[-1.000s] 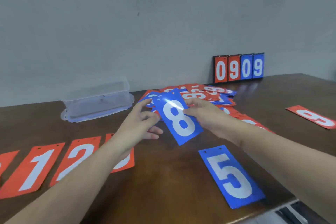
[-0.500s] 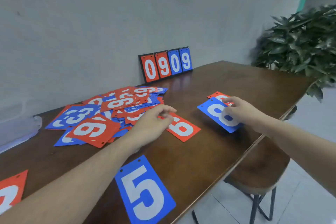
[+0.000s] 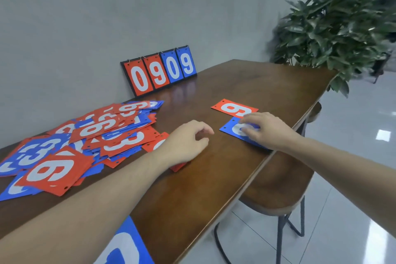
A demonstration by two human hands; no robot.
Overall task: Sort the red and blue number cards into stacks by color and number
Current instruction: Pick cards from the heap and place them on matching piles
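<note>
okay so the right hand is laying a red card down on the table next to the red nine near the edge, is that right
Not quite. In the head view the card under the right hand is blue, not red. The rest holds: it lies on the table beside the red nine, near the edge.

Dark brown wooden table [image 3: 246, 83] bearing a heap of red and blue cards [image 3: 102, 135] with white numerals; a red card [image 3: 233, 107] beside a blue card [image 3: 230, 127]; a scoreboard [image 3: 159, 69] of two red and two blue panels reading 0909; grey wall [image 3: 128, 6]; green plant [image 3: 334, 25].
</note>
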